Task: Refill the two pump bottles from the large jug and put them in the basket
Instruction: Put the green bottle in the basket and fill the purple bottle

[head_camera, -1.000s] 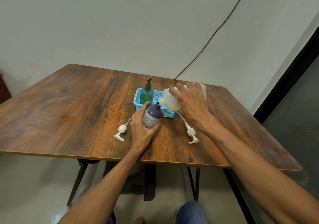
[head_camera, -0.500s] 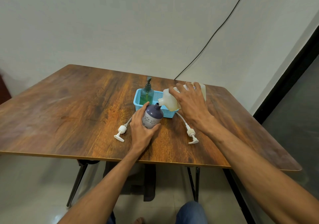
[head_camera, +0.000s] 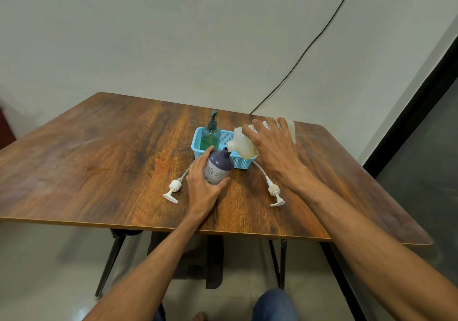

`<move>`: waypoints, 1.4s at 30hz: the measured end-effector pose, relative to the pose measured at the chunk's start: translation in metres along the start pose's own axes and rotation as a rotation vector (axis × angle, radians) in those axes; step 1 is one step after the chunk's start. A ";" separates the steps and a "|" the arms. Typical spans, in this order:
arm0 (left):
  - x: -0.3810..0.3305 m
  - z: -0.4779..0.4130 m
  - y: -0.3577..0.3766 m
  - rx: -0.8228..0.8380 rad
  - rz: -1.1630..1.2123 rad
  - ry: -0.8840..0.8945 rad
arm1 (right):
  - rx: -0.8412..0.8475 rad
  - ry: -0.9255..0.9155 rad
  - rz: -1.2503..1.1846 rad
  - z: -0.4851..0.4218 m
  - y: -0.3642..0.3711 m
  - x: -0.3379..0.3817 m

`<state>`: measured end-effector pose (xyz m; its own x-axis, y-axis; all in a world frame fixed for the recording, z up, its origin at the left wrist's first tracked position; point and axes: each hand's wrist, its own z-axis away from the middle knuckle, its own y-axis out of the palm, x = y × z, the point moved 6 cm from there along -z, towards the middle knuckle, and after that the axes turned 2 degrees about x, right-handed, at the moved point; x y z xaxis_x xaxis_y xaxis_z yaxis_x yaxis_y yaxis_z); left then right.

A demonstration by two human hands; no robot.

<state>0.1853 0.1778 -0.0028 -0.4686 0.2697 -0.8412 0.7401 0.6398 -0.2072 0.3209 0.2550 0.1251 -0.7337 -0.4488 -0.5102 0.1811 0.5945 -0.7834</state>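
My left hand (head_camera: 201, 189) grips a purple-and-white flowered bottle (head_camera: 219, 167) with its pump off, tilted toward the right on the table. My right hand (head_camera: 271, 149) holds the large pale jug (head_camera: 241, 144) tipped over on its side, its open spout right at the purple bottle's neck. A green pump bottle (head_camera: 211, 136) with a dark pump stands upright in the left end of the blue basket (head_camera: 238, 162). Two loose white pump heads lie on the table: one (head_camera: 173, 190) left of my left hand, one (head_camera: 274, 191) under my right wrist.
The wooden table (head_camera: 111, 152) ends in a front edge just below my forearms. A black cable (head_camera: 309, 45) runs down the wall behind the basket. A dark panel (head_camera: 421, 102) stands at the right.
Almost nothing differs: both hands keep their grips, with the jug held tipped at the purple bottle's neck.
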 end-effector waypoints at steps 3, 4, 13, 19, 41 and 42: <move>0.001 0.000 0.000 -0.002 -0.002 -0.004 | -0.004 0.001 0.001 0.000 0.001 0.000; 0.001 0.000 0.000 -0.001 -0.004 -0.007 | -0.004 0.000 0.001 0.000 0.001 0.000; 0.001 0.000 -0.001 -0.005 -0.004 -0.008 | -0.001 0.003 0.002 -0.002 0.003 -0.001; 0.002 -0.001 0.001 -0.001 0.004 0.004 | -0.007 0.002 -0.002 -0.002 0.004 0.000; -0.001 0.000 -0.001 -0.003 -0.001 0.025 | 0.010 -0.008 -0.011 -0.002 0.005 0.002; -0.001 0.001 -0.001 -0.001 -0.002 0.026 | 0.013 -0.008 -0.012 -0.001 0.005 0.002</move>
<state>0.1853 0.1765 -0.0020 -0.4820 0.2870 -0.8278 0.7387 0.6412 -0.2079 0.3193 0.2577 0.1210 -0.7309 -0.4609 -0.5033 0.1808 0.5804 -0.7940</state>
